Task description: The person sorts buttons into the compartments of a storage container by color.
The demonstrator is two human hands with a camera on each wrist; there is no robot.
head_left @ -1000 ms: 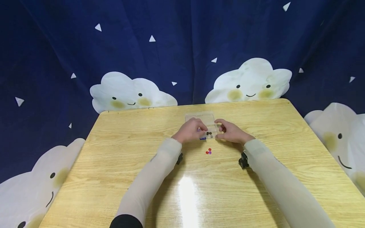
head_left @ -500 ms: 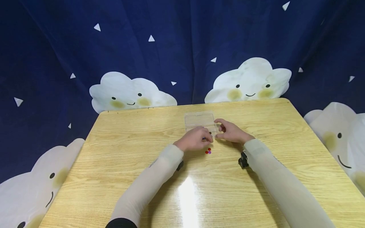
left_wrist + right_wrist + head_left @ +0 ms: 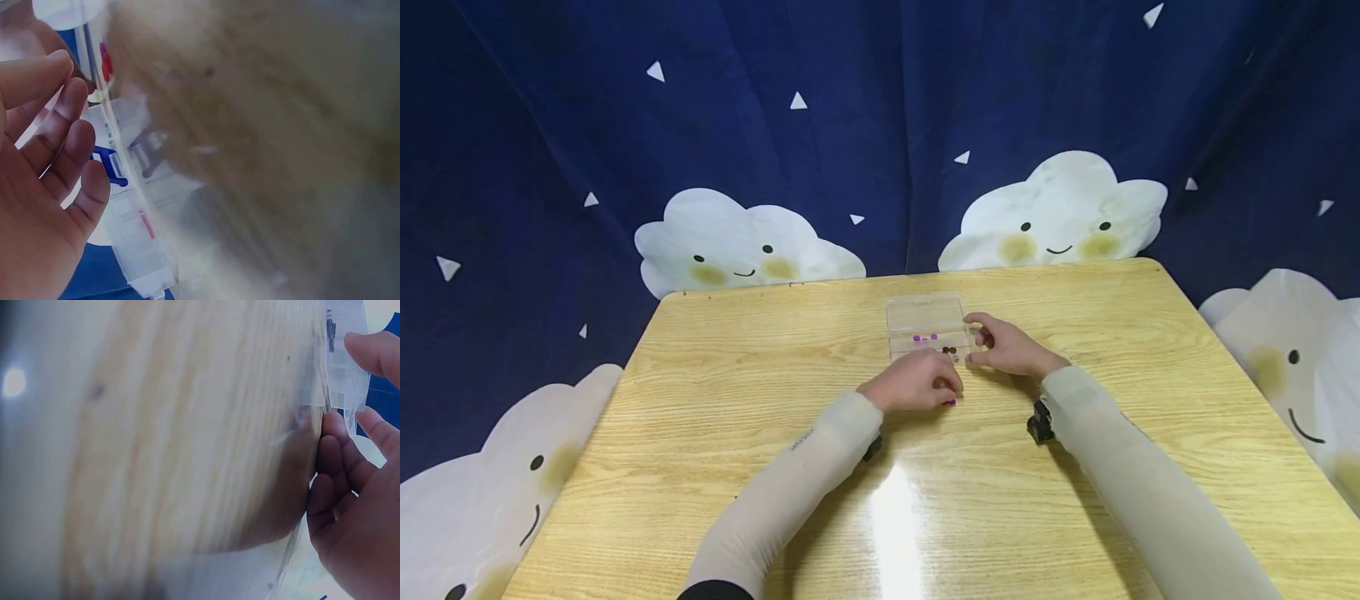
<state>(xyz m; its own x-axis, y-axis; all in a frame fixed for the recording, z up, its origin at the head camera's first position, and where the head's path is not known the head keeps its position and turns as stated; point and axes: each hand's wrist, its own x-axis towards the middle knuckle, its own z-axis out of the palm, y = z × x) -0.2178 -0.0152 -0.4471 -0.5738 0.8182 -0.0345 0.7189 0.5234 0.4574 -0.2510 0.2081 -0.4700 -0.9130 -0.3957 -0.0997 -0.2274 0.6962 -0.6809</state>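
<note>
A clear plastic box lies with its lid open near the far middle of the table. Purple pieces and dark brown pieces sit in it. My right hand holds the box's right end, thumb at the near side and index finger farther back. My left hand hovers just in front of the box, fingers bent, above small round pieces on the table; a purple one shows beneath it. In the left wrist view, red pieces lie beyond the fingertips, and nothing shows between them. A blue part is at the box.
The wooden table extends around the box on all sides. A dark blue curtain with white clouds hangs behind its far edge. Black wrist cameras sit under the forearms.
My left hand has moved from over the box toward me, to the small round pieces, now covering the red ones in the head view. My right hand stays on the box.
</note>
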